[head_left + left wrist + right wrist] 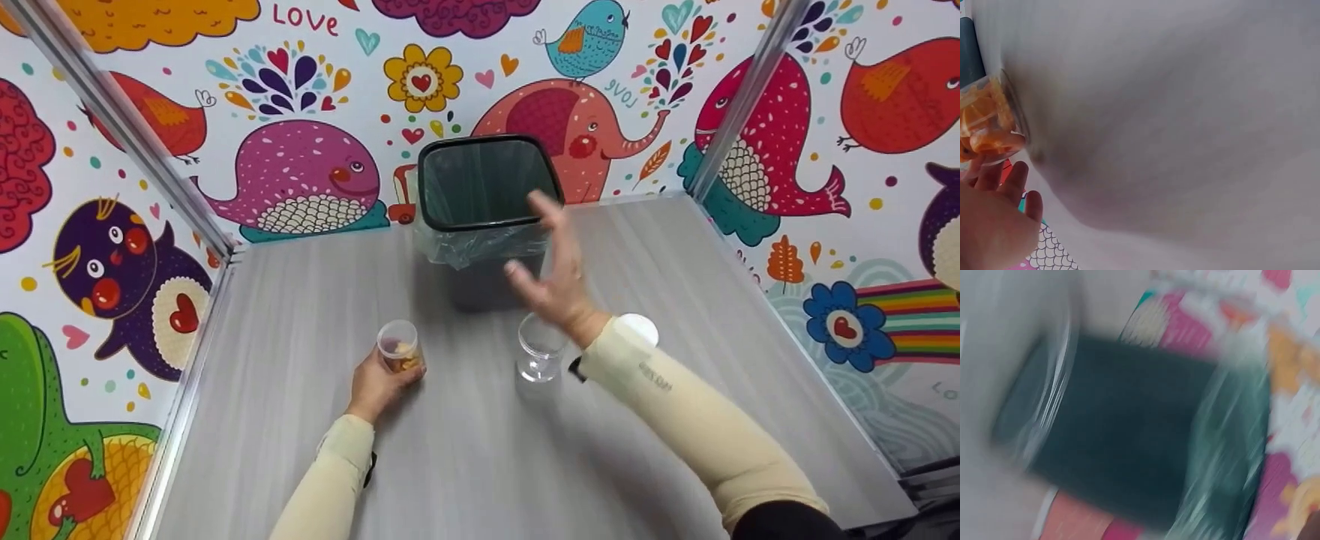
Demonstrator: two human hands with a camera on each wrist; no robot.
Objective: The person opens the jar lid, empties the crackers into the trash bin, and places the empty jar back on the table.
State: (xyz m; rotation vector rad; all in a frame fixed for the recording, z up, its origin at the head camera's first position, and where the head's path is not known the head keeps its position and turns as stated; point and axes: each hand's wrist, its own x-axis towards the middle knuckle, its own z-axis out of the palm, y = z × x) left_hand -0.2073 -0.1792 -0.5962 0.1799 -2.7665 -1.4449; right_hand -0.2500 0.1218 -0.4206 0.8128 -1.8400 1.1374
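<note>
The clear cup (397, 334) is in my left hand (381, 384), low over the table (300, 322) on my left, nearer to me than the bin (487, 289) with its plastic liner (466, 247). Those left fingers are curled round its lower wall, thumb on the side towards the stemmed glass (538, 352), while the orange pieces (985, 115) lie heaped inside. I take the cup to be thin plastic or glass, I cannot tell which; either way I expect it to be light, stiff and rather slick, more so if juice has wet the outside. The pieces look soft and moist, so I would expect them to slide and bruise if squeezed. A firm wrap round the wall below the rim seems the best hold, leaving the mouth free and not pinching hard enough to flex the side. My right hand (562, 281) hangs in the air with its fingers spread, pinching nothing, and in the head view it overlaps the bin's edge. The stemmed glass looks fragile; I would hold that by stem or lower bowl. The white disc (640, 330) lies beyond my right wrist, partly hidden.
</note>
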